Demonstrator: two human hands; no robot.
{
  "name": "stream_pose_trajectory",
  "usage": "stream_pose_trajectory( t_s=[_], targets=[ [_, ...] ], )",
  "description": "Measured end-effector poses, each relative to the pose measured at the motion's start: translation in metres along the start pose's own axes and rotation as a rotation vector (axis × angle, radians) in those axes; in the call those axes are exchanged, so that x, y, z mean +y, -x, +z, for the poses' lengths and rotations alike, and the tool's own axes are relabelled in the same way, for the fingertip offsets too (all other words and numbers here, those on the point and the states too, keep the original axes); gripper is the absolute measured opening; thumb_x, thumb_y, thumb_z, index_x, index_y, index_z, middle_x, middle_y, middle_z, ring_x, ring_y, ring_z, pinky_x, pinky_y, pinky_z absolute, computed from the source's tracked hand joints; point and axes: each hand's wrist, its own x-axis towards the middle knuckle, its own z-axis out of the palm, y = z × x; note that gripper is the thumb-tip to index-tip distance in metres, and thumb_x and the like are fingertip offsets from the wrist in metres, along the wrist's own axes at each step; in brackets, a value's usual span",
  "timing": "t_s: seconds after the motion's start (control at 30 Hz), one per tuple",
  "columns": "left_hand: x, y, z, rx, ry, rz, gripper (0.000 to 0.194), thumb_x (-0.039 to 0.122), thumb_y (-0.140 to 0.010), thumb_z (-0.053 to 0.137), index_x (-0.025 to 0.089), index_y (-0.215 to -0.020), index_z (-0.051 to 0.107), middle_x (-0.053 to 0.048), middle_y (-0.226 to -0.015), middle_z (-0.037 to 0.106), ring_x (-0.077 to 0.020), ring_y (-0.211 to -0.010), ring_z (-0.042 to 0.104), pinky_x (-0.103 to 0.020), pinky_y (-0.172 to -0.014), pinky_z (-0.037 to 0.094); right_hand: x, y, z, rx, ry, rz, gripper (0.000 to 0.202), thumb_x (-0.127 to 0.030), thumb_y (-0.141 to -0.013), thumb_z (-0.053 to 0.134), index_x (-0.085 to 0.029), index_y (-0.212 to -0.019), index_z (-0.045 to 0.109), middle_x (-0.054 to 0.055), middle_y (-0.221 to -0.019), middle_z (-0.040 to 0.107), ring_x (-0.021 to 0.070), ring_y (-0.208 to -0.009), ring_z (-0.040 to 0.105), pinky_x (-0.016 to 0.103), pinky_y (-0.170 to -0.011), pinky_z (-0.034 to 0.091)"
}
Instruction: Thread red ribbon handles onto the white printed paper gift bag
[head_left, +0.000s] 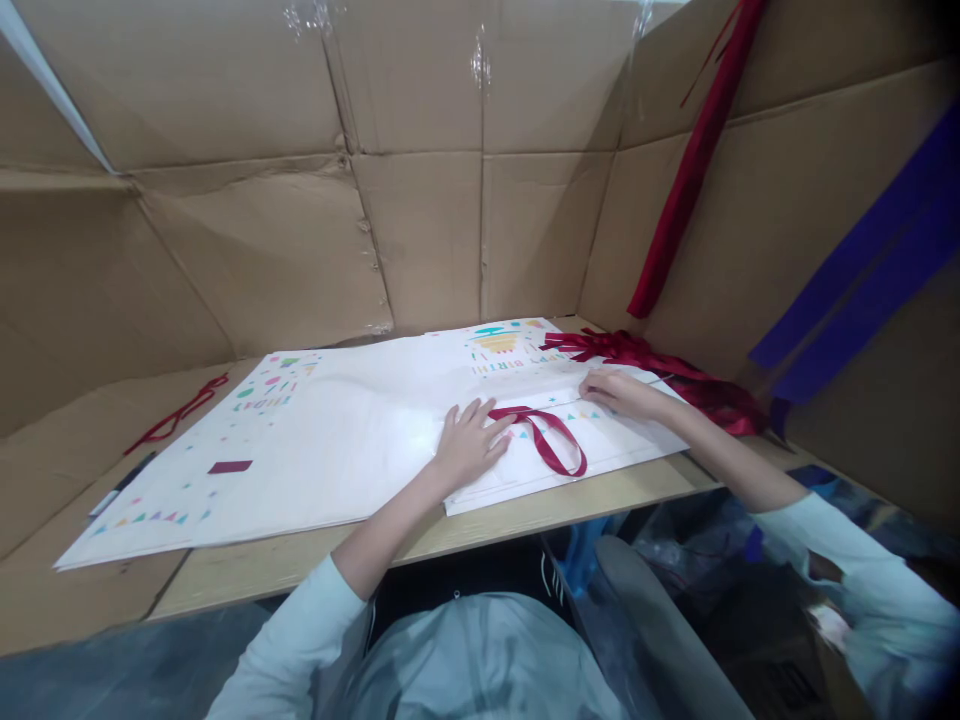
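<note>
A flattened white gift bag [600,445] with birthday print lies on the right part of the table. Its dark red ribbon handle [551,440] loops over the white paper. My left hand [469,440] rests flat on the bag, fingertips touching the left end of the ribbon loop. My right hand [619,392] presses on the bag's upper part, close to the other ribbon end, fingers curled down. A pile of loose red ribbons [660,365] lies just behind my right hand.
A stack of flat white printed bags [247,450] covers the table's left and middle. A red ribbon piece [180,410] and a pen [120,485] lie at far left. Cardboard walls [420,150] enclose the table, with red [694,160] and blue [877,270] ribbons hanging at right.
</note>
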Motion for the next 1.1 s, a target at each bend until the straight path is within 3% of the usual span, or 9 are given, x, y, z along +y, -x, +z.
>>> stream_pose_trajectory(
  t_s=[0.43,0.57,0.7,0.87,0.97,1.03,1.1],
  targets=[
    [0.003,-0.001,0.000,0.010,-0.030,-0.004,0.044,0.047,-0.091,0.029,0.037,-0.132,0.041,-0.005,-0.142,0.032,-0.0266,-0.129,0.029,-0.052,-0.101,0.022,-0.074,-0.081,0.007,-0.159,0.008,-0.214,0.016,-0.008,-0.078,0.044,-0.013,-0.074,0.058,0.007,-0.079,0.057,0.0166,-0.078,0.049,0.025,-0.074,0.036],
    [0.002,-0.001,0.002,0.040,-0.010,-0.017,0.044,0.048,-0.090,0.031,0.036,-0.131,0.043,-0.008,-0.143,0.029,-0.0273,-0.130,0.028,-0.052,-0.100,0.023,-0.101,-0.095,0.012,-0.239,-0.001,-0.247,0.015,-0.010,-0.081,0.045,-0.012,-0.078,0.060,0.008,-0.082,0.057,0.0160,-0.077,0.049,0.024,-0.072,0.036],
    [0.002,-0.002,0.004,0.071,0.054,-0.060,0.043,0.051,-0.087,0.037,0.033,-0.124,0.052,-0.010,-0.146,0.019,-0.0283,-0.134,0.018,-0.049,-0.102,0.022,-0.117,-0.097,0.021,-0.207,-0.019,-0.258,0.017,-0.011,-0.082,0.044,-0.011,-0.078,0.061,0.008,-0.080,0.057,0.0162,-0.076,0.050,0.025,-0.072,0.037],
    [0.002,-0.001,-0.003,0.152,0.186,-0.032,0.042,0.048,-0.087,0.040,0.032,-0.125,0.051,-0.008,-0.148,0.012,-0.0281,-0.134,0.015,-0.048,-0.103,0.023,-0.099,-0.087,0.009,-0.027,-0.102,-0.136,0.027,-0.024,-0.089,0.039,-0.011,-0.087,0.063,0.010,-0.090,0.061,0.0183,-0.083,0.054,0.027,-0.077,0.038],
    [-0.003,0.004,-0.015,0.296,0.287,-0.066,0.038,0.039,-0.091,0.036,0.023,-0.120,0.054,-0.011,-0.139,0.031,-0.0213,-0.129,0.027,-0.039,-0.104,0.026,-0.066,-0.072,-0.009,0.086,-0.119,0.055,0.029,-0.029,-0.088,0.039,-0.012,-0.089,0.062,0.010,-0.096,0.062,0.0207,-0.090,0.054,0.029,-0.079,0.038],
    [-0.011,0.011,-0.022,0.330,0.299,-0.122,0.035,0.033,-0.091,0.035,0.019,-0.115,0.056,-0.010,-0.127,0.045,-0.0186,-0.123,0.037,-0.036,-0.103,0.028,-0.042,-0.056,-0.016,0.032,-0.148,0.199,0.030,-0.034,-0.087,0.041,-0.013,-0.091,0.061,0.009,-0.093,0.062,0.0202,-0.084,0.056,0.028,-0.074,0.040],
    [-0.022,0.020,-0.025,0.248,0.242,-0.167,0.034,0.033,-0.089,0.039,0.019,-0.116,0.054,-0.009,-0.126,0.048,-0.0213,-0.123,0.036,-0.040,-0.104,0.025,-0.023,-0.039,-0.017,-0.060,-0.193,0.266,0.030,-0.038,-0.085,0.044,-0.014,-0.091,0.061,0.007,-0.090,0.063,0.0189,-0.078,0.057,0.027,-0.069,0.041]
  ],
)
